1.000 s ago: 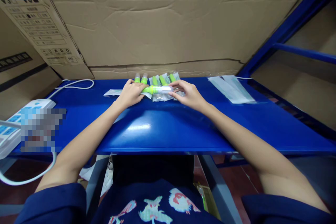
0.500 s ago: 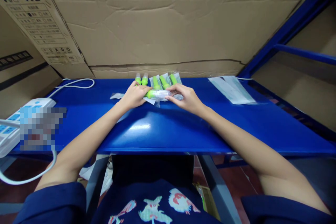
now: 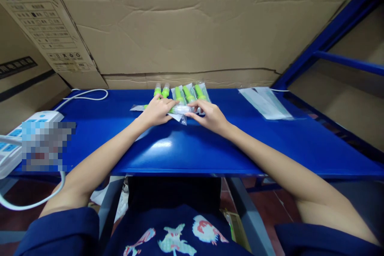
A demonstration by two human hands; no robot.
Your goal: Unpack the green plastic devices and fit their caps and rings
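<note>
Between my hands lies a bright green tube with a clear ribbed cap [image 3: 181, 109], held level just above or on the table; I cannot tell which. My left hand [image 3: 156, 111] is closed over its green part, and a bit of green shows past the left side of that hand. With thumb and fingers, my right hand [image 3: 210, 117] pinches the clear end. A clear plastic bag with a white strip [image 3: 180, 118] shows beneath the tube and left hand. Just behind stand two unbagged green tubes with clear tops [image 3: 165, 90] and three bagged green tubes [image 3: 189, 93].
Flat clear-and-white bags [image 3: 267, 103] lie at the right on the blue table [image 3: 192, 148]. A white power strip [image 3: 45, 118] with cables is at the left edge. Cardboard [image 3: 192, 40] walls the back, and a blue metal frame [image 3: 315, 48] rises at the right.
My left hand has slid slightly right and further over the green part, covering more of it. The bag beneath has shifted a little right. My right hand stays at the clear end.
</note>
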